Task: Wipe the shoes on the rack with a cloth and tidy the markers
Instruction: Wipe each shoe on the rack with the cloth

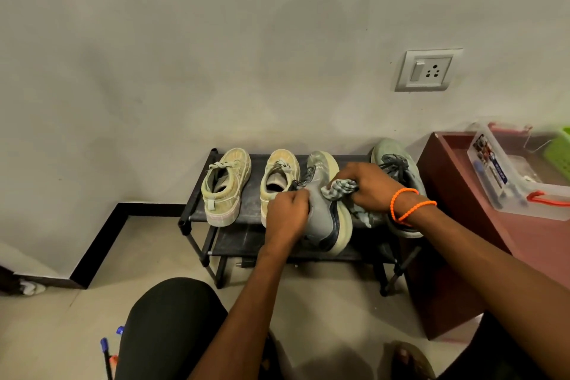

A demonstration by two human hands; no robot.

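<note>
Left hand (288,210) gripping tilted grey shoe (324,216), toe wallward

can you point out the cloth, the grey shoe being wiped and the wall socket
cloth (340,187), head view, on the bunched folds in the right hand
grey shoe (324,219), head view, on its side panel above the sole
wall socket (428,70), head view, on the middle of its plate

Rack (197,194) matt black – probably metal; cloth (340,188) soft, crumpled.

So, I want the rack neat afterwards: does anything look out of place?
Yes: markers lie loose on the floor at lower left, and the grey shoe is tipped on its side, overhanging the rack.
</note>
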